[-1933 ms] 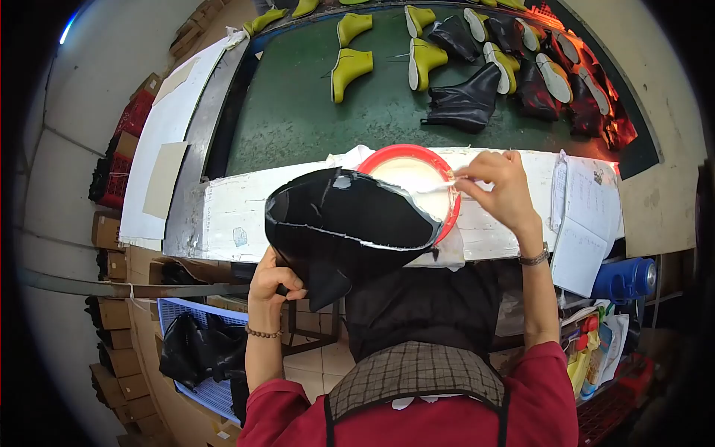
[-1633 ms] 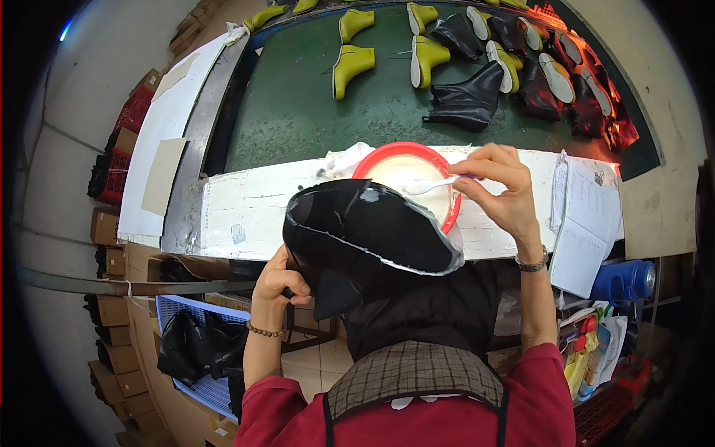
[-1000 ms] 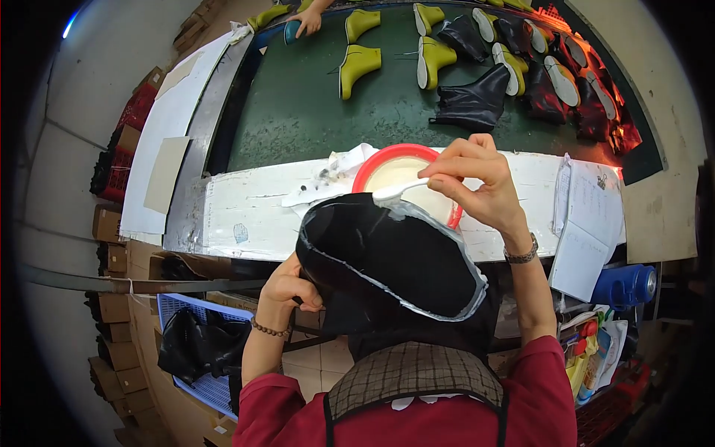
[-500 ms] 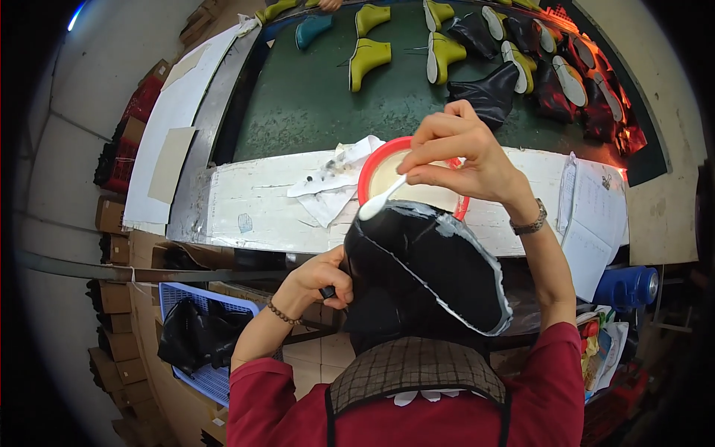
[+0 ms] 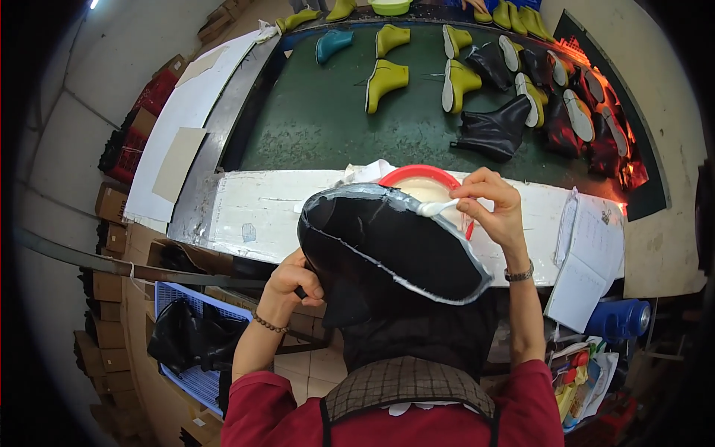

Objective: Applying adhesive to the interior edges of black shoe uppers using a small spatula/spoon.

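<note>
White bench [image 5: 253, 216], red bowl [image 5: 419, 177] behind; hands gripping black boot [image 5: 387, 246], brush [image 5: 439, 207].

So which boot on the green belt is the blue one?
The teal-blue boot lying at the far left of the green belt. The boots next to it are yellow-green, and the ones farther right are black.

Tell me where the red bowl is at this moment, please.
In the head view the red bowl stands on the white bench, centre, just behind the upturned black boot and beside the right hand holding a brush.
</note>
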Tool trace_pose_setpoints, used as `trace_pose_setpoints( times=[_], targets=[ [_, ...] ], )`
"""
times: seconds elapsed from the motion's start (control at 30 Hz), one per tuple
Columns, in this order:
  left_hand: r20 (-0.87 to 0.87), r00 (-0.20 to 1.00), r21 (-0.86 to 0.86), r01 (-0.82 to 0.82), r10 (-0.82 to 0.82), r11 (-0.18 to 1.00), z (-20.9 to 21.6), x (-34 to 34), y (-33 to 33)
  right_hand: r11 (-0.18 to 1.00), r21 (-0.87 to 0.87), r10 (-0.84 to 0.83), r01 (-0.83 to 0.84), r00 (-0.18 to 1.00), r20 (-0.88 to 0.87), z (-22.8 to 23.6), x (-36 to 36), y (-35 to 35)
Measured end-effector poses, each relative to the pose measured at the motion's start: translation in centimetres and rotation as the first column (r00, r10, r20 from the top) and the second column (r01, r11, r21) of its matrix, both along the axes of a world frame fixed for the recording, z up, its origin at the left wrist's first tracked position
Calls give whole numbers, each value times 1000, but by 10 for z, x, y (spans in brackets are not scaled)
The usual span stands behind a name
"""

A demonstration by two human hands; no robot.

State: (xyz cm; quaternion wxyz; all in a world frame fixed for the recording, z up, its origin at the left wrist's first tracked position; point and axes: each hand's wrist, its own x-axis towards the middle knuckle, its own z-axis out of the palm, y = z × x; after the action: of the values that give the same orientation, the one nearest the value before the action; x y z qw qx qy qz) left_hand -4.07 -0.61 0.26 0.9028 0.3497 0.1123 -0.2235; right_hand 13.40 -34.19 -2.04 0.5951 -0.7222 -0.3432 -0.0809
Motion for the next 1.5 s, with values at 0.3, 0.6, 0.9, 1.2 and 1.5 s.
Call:
trace_pose_setpoints(
  times=[0.3, 0.6, 0.9, 1.2, 1.5],
  targets=[
    [312, 949, 576, -153, -44, 803, 21, 124, 5, 852, 288, -187, 437, 768, -613, -116, 15, -55],
    [839, 543, 541, -829, -27, 140, -156, 328, -25, 830, 117, -417, 546, 745, -521, -135, 19, -49],
    [603, 798, 796, -603, -12, -57, -67, 212, 0, 855, 127, -373, 503, 767, -522, -134, 23, -49],
    [854, 513, 142, -70, 86, -987, 25, -144, 188, 796, 13, -536, 605, 715, -449, -132, 6, -74],
    [406, 364, 685, 487, 839, -542, -78, -485, 370, 876, 123, -302, 466, 730, -614, -131, 23, -49]
  ],
)
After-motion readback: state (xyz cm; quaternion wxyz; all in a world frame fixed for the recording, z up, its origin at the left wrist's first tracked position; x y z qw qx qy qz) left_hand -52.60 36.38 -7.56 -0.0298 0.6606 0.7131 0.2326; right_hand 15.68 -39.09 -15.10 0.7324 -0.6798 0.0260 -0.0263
